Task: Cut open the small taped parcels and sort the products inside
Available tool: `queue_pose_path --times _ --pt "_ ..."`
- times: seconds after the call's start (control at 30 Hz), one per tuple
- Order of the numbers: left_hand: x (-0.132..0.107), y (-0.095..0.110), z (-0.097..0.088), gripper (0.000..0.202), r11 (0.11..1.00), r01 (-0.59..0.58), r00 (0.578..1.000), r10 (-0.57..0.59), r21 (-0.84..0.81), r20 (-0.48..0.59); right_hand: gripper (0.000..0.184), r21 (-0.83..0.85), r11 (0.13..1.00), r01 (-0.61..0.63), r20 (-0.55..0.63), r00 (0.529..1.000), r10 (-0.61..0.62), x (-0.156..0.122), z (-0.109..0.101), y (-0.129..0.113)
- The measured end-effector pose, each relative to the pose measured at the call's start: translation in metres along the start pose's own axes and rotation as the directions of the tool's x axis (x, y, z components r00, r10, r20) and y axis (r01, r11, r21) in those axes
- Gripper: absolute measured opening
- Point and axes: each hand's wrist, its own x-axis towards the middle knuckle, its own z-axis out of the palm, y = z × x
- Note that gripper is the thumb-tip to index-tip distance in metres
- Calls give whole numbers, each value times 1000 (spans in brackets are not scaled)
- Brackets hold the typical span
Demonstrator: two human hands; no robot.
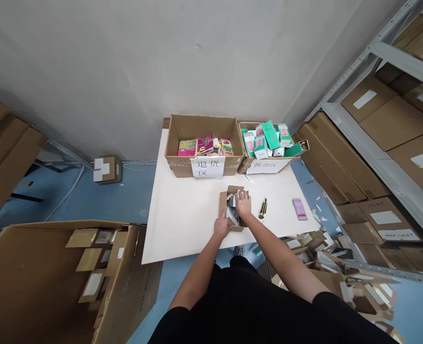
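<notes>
A small open cardboard box (223,203) stands on the white table in front of me, its flaps raised. My left hand (222,225) is closed on its near left side, the thumb over the edge. My right hand (243,203) reaches into the far right part of the box with bent fingers. What those fingers grip is partly hidden. Inside the box show crumpled white packing (232,216) and a piece with green on it (231,198). A yellow and black utility knife (263,209) lies right of the box.
Behind stand a carton (180,165) of colourful books and a carton (245,165) of green and white boxes, both labelled. A blurred purple item (299,209) lies on the table (182,215). A large carton (28,277) stands left, shelves (383,157) right, opened cartons (335,282) below.
</notes>
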Motion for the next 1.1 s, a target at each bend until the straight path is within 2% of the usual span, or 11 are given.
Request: queue_pose_path --times 0.13,0.27,0.4,0.53,0.67,0.87,1.1 --pt "1 -5 4 12 998 -54 998 55 26 -7 66 48 996 -81 20 997 81 -16 17 -25" --pt "0 -6 4 10 997 -61 998 61 41 18 68 87 985 -147 74 987 141 -17 24 -37" --pt "-2 -5 2 10 997 -55 998 53 47 38 77 100 990 -97 7 995 97 -13 23 -31" --pt "-4 -5 3 9 996 -66 998 65 56 18 65 121 992 -34 -22 999 37 -19 21 -19" --pt "-5 -3 6 12 994 -55 998 56 97 -7 57 100 995 3 -15 1000 -2 -23 13 -18" --pt "-9 -4 3 26 993 -19 996 29 119 -81 56 124 988 97 -99 991 -85 -24 -6 -34" --pt "-17 -35 -24 12 990 59 983 -36 125 -181 55 220 944 245 -193 960 -204 -22 -43 -40"
